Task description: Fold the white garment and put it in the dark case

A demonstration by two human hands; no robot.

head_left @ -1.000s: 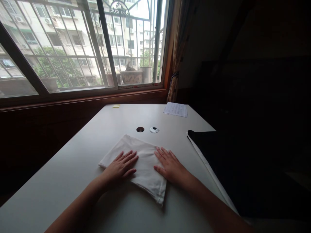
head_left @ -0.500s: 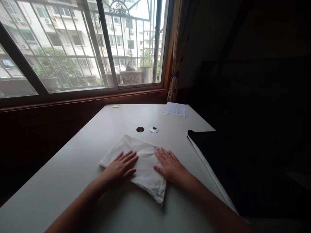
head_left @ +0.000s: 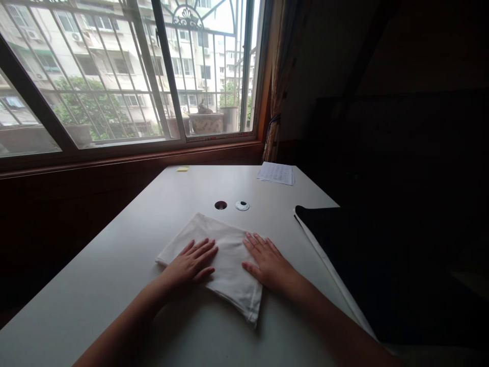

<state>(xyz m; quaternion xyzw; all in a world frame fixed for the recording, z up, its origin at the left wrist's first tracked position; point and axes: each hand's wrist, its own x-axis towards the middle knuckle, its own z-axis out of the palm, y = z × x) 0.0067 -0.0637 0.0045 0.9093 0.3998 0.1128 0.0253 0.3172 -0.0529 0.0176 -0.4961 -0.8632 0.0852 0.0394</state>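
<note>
A folded white cloth lies at an angle on the white table, one corner pointing toward me. My left hand rests flat on its left part, fingers spread and thumb apart. On the right edge of the cloth lies my right hand, palm down, its fingers stretched out over the fabric. Neither hand grips anything. The parts of the cloth under both palms are hidden.
Beyond the cloth are a round hole and a round white cover in the tabletop. Printed papers and a yellow note lie at the far edge. Dark fabric covers the right side. A barred window stands behind.
</note>
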